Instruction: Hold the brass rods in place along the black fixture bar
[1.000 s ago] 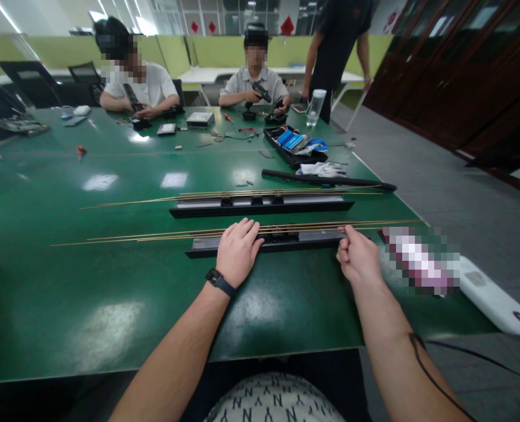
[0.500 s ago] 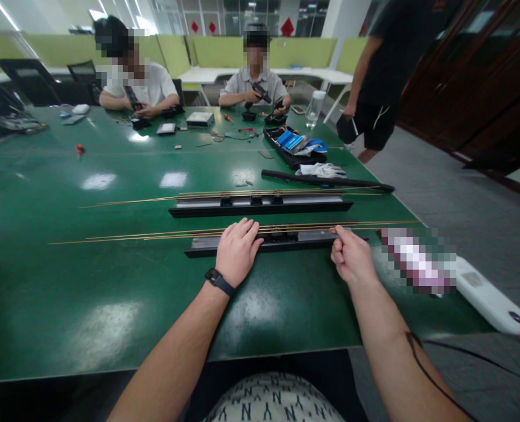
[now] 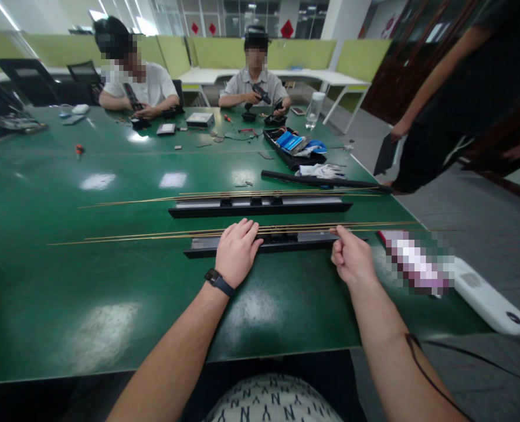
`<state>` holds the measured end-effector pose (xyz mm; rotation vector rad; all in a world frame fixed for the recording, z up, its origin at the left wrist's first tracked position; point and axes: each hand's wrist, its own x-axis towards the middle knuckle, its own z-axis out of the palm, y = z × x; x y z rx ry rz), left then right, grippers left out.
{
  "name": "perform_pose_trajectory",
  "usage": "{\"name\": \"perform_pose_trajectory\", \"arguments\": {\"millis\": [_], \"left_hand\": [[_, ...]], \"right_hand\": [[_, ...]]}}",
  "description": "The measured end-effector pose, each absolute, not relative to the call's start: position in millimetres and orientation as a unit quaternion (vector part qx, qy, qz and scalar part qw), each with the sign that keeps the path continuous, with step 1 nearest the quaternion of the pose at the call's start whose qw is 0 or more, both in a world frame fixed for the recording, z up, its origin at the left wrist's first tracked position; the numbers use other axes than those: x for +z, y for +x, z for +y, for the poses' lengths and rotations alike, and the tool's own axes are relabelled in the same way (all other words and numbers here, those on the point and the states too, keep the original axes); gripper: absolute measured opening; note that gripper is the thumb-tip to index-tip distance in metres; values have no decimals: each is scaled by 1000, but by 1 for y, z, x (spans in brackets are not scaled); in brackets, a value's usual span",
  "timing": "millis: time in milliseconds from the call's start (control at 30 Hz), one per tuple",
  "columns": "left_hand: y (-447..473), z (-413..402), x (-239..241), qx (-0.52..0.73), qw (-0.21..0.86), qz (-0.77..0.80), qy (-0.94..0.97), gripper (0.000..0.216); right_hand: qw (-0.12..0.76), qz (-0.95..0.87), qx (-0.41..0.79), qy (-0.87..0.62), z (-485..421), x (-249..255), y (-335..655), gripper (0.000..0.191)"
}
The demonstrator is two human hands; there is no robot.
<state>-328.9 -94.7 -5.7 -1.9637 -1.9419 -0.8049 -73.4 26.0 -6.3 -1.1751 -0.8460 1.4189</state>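
Observation:
Several thin brass-coloured rods (image 3: 132, 235) lie lengthwise over a black channel-shaped bar (image 3: 315, 236) with a grey inner face. My left hand (image 3: 238, 243) rests flat on the rods near the channel's middle, fingers stretched out and covering part of it. At the channel's right end, my right hand (image 3: 350, 252) is closed, thumb and index finger pinched at a thin rod; the exact contact is partly hidden. One rod's right end extends past the table edge. Behind them stands a second black channel (image 3: 260, 209), with more thin rods (image 3: 154, 200) along it.
A long black bar (image 3: 325, 180), white gloves (image 3: 321, 170) and a black tray (image 3: 281, 149) with blue items lie farther back. At right are a white power strip-like device (image 3: 492, 293) and a blurred pink packet (image 3: 411, 258). Two people sit opposite; another person (image 3: 466, 105) stands at right.
One thin rod now reaches farther right, beyond the table edge. My hands hold almost the same positions. The standing person has come closer and farther to the right.

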Motion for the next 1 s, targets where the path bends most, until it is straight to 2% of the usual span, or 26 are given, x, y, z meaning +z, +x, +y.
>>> {"name": "perform_pose_trajectory", "arguments": {"millis": [300,767,1000], "left_hand": [[-329,-95,-5,-277,123,-671,-677,35],[-330,-95,-6,-275,120,-669,-680,35],[-329,-95,-5,-275,121,-671,-678,35]], "right_hand": [[509,-375,606,-484,24,-6,-74,29],[558,-337,566,-505,28,-5,-70,27],[500,-378,606,-490,25,-8,-74,35]]}}
